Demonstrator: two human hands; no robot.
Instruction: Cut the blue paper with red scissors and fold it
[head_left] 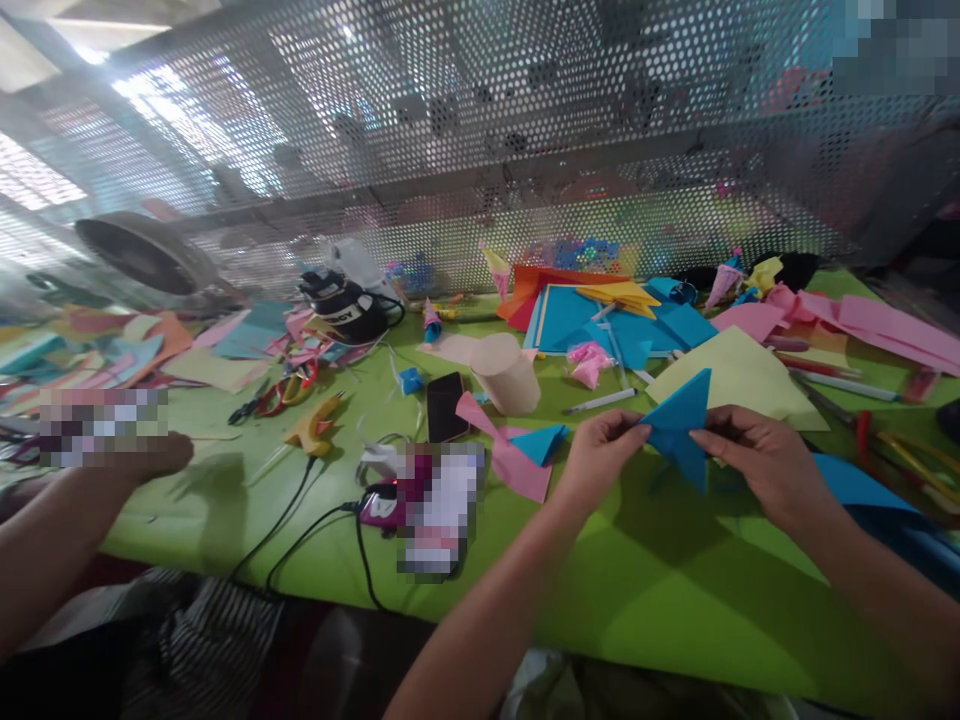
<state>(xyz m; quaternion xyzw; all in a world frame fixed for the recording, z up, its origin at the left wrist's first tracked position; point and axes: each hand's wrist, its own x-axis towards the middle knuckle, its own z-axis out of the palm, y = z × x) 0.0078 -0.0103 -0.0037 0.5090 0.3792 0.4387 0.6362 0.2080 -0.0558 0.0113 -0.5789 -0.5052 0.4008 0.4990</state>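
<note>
One folded blue paper (684, 425) between two pinching hands (604, 455)

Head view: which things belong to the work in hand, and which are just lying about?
In the work:
Blue folded paper, pinched by left hand and right hand
Perhaps the blue sheets behind, similar in colour

Apparently just lying about:
Yellow glue gun
Pale cylinder
White pen
</note>
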